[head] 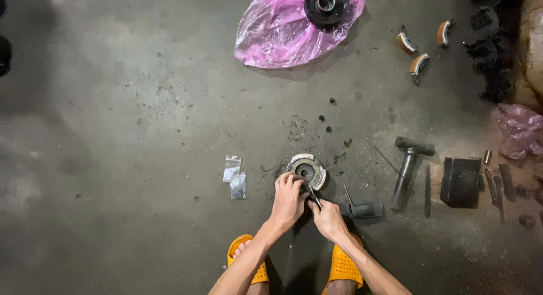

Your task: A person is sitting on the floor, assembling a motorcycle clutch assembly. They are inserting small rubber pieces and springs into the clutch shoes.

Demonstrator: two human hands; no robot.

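round metal part (306,169): flat disc, silver-grey rim with tan pads along the edge, dark hole in the middle; lies on the concrete floor (141,131) just ahead of the person's feet.
left hand (288,200): fingers curled down on the near edge of the round metal part, pressing or gripping it; exact grip hidden.
right hand (328,218): closed around a thin dark tool (314,196), tip pointing at the part's near right edge.
small bags (235,177): two clear plastic packets, rectangular, overlapping, left of the round metal part.
pink bag (277,32): crumpled plastic, far beyond the part, with a black wheel-like piece (326,5) on it.
curved pads (419,46): three short tan-and-grey arcs, far right beyond the part.
hammer (407,170): dark, right of the part, lying flat.
black block (461,182): further right, with small rods beside it.
short dark cylinder (366,209): just right of the right hand.
sandals (342,266): orange, nearest the camera, below the hands.
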